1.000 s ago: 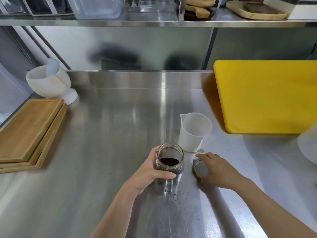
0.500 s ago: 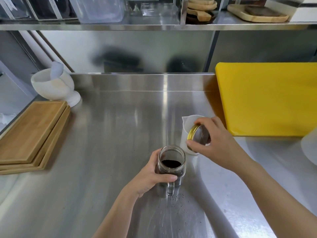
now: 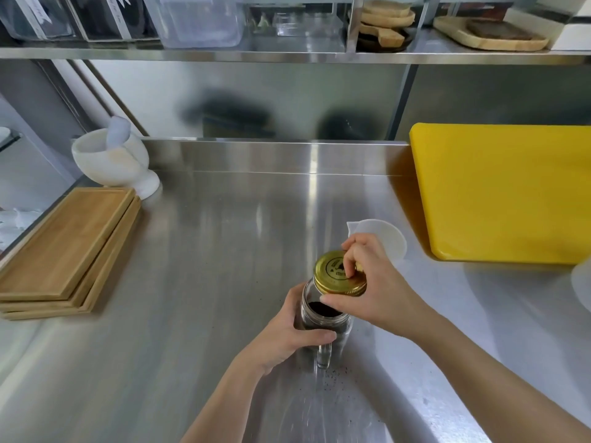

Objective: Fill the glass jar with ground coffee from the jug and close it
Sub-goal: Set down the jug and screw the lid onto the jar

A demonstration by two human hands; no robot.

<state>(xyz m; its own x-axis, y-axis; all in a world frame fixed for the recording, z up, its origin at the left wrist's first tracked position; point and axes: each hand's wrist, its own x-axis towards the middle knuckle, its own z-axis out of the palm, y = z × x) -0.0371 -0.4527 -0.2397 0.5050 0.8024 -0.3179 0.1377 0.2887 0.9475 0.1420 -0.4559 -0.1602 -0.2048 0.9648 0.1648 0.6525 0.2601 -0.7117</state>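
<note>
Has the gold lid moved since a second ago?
Yes. The right hand lifted the gold lid off the counter beside the white jug, leftward over the glass jar.

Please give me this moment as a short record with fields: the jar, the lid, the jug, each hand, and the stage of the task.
jar: clear glass jar with handle, upright on the steel counter, dark ground coffee inside
lid: round gold metal lid, tilted above the jar mouth, not yet seated
jug: white plastic jug, behind the jar
left hand: grips the jar body
right hand: holds the lid by its rim
spill: coffee specks by the jar
stage: closing
</note>
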